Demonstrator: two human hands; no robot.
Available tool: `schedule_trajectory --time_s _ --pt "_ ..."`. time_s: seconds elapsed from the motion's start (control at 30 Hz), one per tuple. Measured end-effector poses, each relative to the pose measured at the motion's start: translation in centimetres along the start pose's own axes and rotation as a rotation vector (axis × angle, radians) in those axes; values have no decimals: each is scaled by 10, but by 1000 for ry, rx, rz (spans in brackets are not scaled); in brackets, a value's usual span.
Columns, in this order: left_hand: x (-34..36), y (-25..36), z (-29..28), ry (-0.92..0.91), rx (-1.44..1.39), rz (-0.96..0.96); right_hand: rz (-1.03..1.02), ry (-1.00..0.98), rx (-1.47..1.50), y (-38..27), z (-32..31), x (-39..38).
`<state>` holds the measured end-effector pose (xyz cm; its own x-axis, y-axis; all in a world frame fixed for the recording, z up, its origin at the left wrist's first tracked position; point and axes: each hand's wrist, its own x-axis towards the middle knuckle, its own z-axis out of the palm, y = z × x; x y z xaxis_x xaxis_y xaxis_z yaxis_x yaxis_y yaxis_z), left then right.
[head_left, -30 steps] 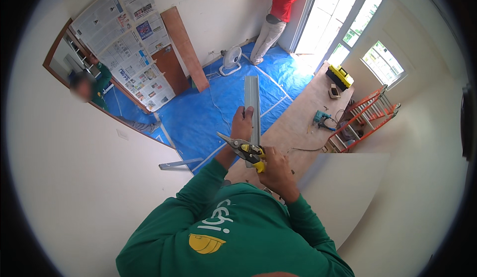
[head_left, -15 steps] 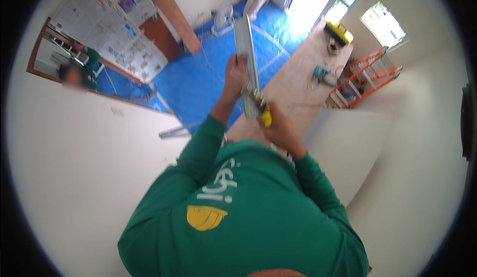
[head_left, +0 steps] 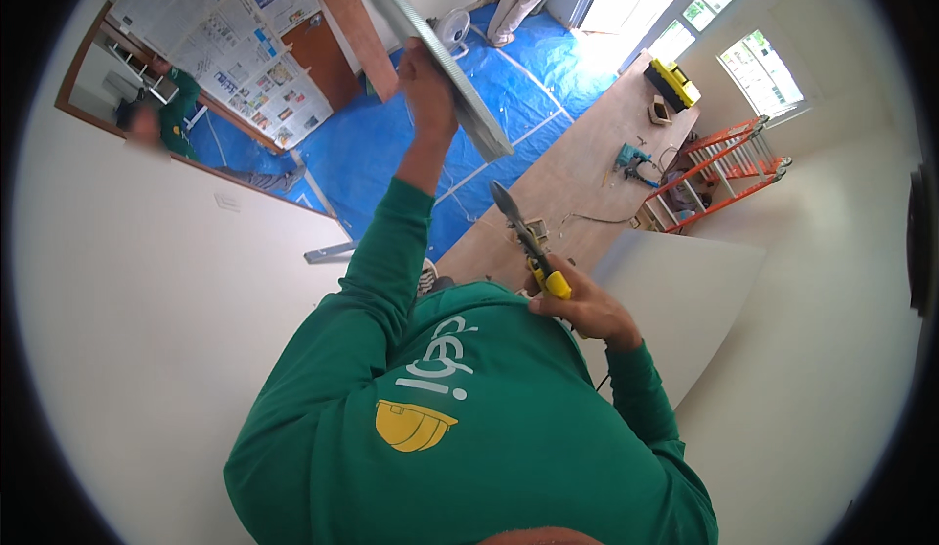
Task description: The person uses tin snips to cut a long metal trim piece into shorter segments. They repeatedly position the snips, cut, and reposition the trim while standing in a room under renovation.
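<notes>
My left hand [head_left: 427, 90] is raised ahead of me, its fingers closed around a galvanized metal channel [head_left: 476, 122]. The channel slants from the upper left down to the right, and its lower end hangs free. Closer to my body, my right hand [head_left: 587, 307] grips a pair of tin snips [head_left: 533, 240] by the yellow handles. The dark jaws point up and away, apart from the channel; whether they are fully closed is hard to make out.
Blue sheeting [head_left: 342, 163] covers the floor beside a wooden board surface [head_left: 572, 158]. On that surface are a teal power tool [head_left: 634, 160], a yellow-black toolbox [head_left: 673, 83] and an orange stepladder [head_left: 719, 175]. A fan [head_left: 452, 28] and another person [head_left: 520, 2] stand at the back.
The snips have come off the channel. My left hand has moved up and left with the channel, now tilted; my right hand has drawn back toward my body with the snips.
</notes>
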<state>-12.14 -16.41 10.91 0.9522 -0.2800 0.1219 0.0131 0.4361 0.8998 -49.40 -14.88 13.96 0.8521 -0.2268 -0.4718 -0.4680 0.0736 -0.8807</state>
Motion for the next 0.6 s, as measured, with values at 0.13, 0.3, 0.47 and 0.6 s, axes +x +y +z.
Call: schedule_trajectory --time_s 0.13,0.3,0.47,0.6 --pt "5 33 20 68 -76 130 -30 64 102 -1 8 17" --pt "-8 63 35 87 -77 235 -59 96 216 -5 12 31" --pt "-13 68 36 57 -60 262 -85 108 287 -10 19 36" --pt "-8 66 31 22 -70 186 -78 79 377 -10 22 35"
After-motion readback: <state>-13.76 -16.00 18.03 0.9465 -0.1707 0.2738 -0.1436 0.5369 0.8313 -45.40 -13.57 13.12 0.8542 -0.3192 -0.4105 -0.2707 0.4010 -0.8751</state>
